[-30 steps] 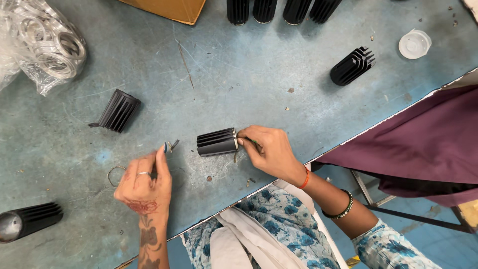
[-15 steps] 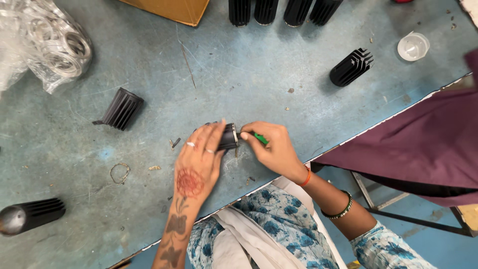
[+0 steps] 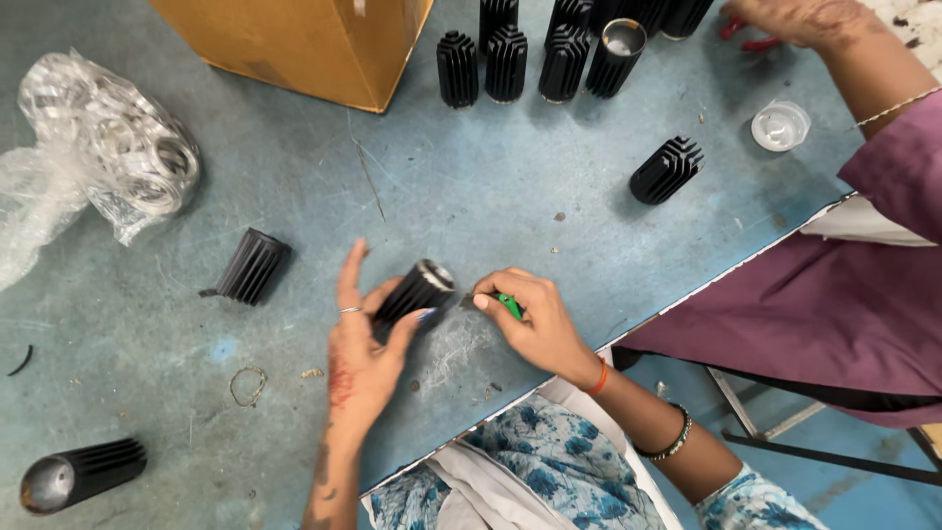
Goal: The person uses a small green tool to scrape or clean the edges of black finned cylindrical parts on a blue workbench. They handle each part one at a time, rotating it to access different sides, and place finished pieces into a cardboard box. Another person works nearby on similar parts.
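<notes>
left hand (image 3: 361, 353) grips black finned cylinder (image 3: 417, 292); right hand (image 3: 530, 319) pinches green tool (image 3: 508, 305)

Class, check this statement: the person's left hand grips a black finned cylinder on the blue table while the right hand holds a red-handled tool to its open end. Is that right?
Not quite. In the head view, the tool in the right hand has a green handle, not red. The rest stands: the left hand grips the black finned cylinder on the blue table, and the tool is held to its open end.
</notes>
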{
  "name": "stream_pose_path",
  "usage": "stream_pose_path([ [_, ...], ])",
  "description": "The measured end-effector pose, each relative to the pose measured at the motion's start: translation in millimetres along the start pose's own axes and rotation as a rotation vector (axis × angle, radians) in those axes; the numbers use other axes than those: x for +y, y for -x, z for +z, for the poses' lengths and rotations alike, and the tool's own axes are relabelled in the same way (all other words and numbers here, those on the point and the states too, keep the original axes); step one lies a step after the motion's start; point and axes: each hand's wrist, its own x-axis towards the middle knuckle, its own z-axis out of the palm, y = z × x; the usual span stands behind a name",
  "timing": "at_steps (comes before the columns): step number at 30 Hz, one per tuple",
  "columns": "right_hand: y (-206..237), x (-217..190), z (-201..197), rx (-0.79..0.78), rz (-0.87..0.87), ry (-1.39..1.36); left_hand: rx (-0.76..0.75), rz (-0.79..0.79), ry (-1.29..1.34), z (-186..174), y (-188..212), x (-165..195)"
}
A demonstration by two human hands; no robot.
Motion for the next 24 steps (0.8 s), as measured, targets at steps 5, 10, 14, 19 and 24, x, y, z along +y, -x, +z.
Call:
stream_pose_path([
  [5,2.5,-2.8,-1.0,0.001,0.004,-0.149,-0.034,-0.107,0.228,-29.1,-6.8,-3.4],
  [10,7.0,-3.2,-0.4,-0.009,0.043,-0.156,-0.062,-0.15,0.416,-27.8,-28.4,8.6],
  [14,7.6,-5.1,-0.9,0.055,-0.127,-0.071,0.016,-0.054,-0.161,-8.3,-63.0,40.5],
  [19,7.3,-6.6,-2.8,0.081,-0.244,-0.039,-0.112,0.252,-0.695,37.5,-134.2,69.7],
  [24,7.9,-6.2,-2.1,0.103,-0.248,-0.032,-0.169,0.661,-0.983,92.2,-199.6,68.3],
])
